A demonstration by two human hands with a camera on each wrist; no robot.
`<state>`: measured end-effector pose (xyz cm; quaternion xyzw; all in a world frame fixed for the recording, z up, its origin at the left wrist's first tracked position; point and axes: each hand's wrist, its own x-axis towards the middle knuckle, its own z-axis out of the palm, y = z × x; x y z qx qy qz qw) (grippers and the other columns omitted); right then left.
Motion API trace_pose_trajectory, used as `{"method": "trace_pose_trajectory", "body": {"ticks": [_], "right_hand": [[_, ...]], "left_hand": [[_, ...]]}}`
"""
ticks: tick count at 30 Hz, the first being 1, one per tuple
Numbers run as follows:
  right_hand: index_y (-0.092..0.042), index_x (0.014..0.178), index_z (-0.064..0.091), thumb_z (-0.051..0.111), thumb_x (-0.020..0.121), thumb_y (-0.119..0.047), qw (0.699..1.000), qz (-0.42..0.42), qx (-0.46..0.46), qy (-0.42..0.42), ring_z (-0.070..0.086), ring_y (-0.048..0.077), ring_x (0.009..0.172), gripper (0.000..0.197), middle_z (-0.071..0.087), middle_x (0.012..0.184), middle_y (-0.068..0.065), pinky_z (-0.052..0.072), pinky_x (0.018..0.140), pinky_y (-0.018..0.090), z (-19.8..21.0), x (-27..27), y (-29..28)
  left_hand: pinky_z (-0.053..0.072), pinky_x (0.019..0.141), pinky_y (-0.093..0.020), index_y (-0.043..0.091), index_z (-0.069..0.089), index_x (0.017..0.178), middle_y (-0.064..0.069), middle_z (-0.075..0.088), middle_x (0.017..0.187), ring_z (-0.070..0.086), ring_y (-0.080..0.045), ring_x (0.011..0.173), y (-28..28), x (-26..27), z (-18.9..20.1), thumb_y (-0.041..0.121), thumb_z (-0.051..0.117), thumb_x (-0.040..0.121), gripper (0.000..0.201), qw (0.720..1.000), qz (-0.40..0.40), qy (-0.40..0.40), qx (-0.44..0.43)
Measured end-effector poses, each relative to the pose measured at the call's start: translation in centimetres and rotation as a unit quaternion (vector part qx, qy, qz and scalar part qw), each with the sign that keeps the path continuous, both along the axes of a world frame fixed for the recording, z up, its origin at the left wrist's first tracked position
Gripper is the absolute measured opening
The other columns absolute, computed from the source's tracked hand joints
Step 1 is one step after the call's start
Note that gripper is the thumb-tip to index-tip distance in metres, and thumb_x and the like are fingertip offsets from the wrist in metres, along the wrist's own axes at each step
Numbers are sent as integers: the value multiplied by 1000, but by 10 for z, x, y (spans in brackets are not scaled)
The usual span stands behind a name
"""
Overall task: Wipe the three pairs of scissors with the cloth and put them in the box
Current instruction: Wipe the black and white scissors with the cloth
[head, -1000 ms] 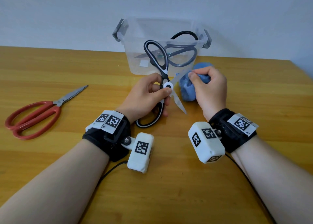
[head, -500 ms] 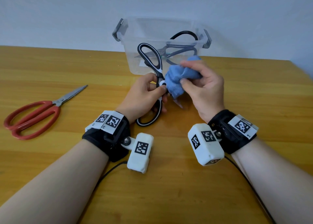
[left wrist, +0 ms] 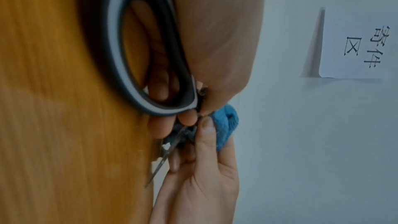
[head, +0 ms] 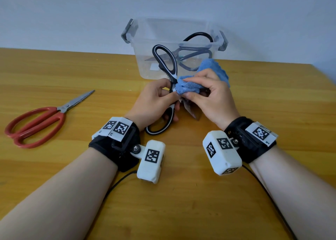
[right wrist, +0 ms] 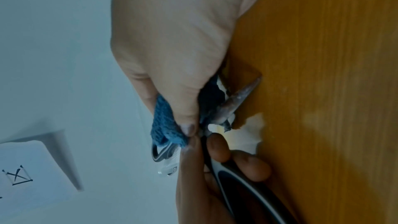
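My left hand (head: pixel 156 99) grips black-and-white scissors (head: pixel 166 63) at the pivot, blades spread apart, above the table. The lower handle loop (left wrist: pixel 137 57) fills the left wrist view. My right hand (head: pixel 209 94) pinches a blue cloth (head: pixel 190 88) around one blade next to the pivot; the cloth (right wrist: pixel 163 125) shows under my thumb in the right wrist view. The other blade (head: pixel 190 110) points down toward the table. Red-handled scissors (head: pixel 38 123) lie flat at the left. A black pair (head: pixel 196 52) lies inside the clear plastic box (head: pixel 143 58) behind my hands.
The box has grey latches (head: pixel 128 30) on both sides and stands near the wall. The wooden table (head: pixel 181 203) stretches wide in front. A paper sign (left wrist: pixel 355 43) hangs on the wall in the left wrist view.
My right hand brought the blue cloth from beside the scissors onto the blade and now presses it near the pivot. The scissors tilted slightly left in my left hand.
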<state>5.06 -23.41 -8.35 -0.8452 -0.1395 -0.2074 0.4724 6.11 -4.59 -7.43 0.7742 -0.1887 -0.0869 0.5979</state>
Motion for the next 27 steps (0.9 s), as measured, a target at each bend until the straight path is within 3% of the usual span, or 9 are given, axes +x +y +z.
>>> {"method": "trace_pose_trajectory", "body": {"ticks": [4,6,8,10,12,15,19,21,27], "right_hand": [[-26,101,73,84,80,-16,998,-29,54,-9,63,-1,91,26,68,98,-4,49,81,12,-1,0,0],[-32,94,70,85,80,-18,994,-51,97,21,66,-3,89,24,71,94,-13,51,78,14,1,0,0],[-35,93,70,84,80,-21,983,-79,158,48,69,-1,88,24,73,92,-14,56,77,21,0,2,0],[-33,98,72,82,82,-23,964,-106,234,65,72,10,84,21,75,93,-8,58,70,31,0,4,-2],[-25,104,71,76,88,-22,944,-112,301,71,62,15,64,18,71,87,-2,50,53,32,0,5,-4],[-16,106,60,65,97,-24,924,-108,357,79,50,16,51,13,63,86,6,41,45,30,1,6,-5],[-15,115,53,55,103,-29,928,-70,351,107,64,26,56,18,68,108,19,43,40,29,4,5,-2],[-16,117,52,51,106,-27,935,-41,330,122,68,29,58,16,68,112,19,40,37,28,6,3,1],[-20,109,55,47,108,-31,949,24,269,164,65,33,49,15,72,91,6,29,36,26,8,-3,1]], "left_hand": [[42,46,-30,11,51,93,-12,68,67,68,-33,51,2,-2,2,11,58,104,12,1000,-14,3,-6],[43,48,-31,13,50,90,-12,68,67,68,-34,51,2,-2,2,11,58,103,16,1000,-18,3,-8],[43,50,-33,11,50,92,-13,68,68,68,-34,51,2,-3,3,12,59,103,14,1000,-22,5,-9],[44,52,-34,9,50,94,-12,69,68,68,-34,51,2,-2,2,12,59,104,13,1000,-20,6,-9],[45,53,-37,11,48,92,-10,68,67,67,-33,50,1,-3,1,11,57,104,16,1000,-13,3,-21],[47,56,-40,8,43,94,-11,65,64,64,-34,46,1,-1,0,7,55,104,16,997,-4,4,-72],[50,53,-33,13,42,91,-13,60,62,60,-34,44,3,-1,2,9,57,101,18,991,-6,10,-137],[50,51,-34,12,42,92,-14,59,61,58,-34,43,2,-2,2,12,57,97,17,988,-19,14,-150],[48,55,-42,-5,39,100,-15,60,61,60,-34,44,1,-3,2,7,56,103,21,991,-37,11,-130]]}}
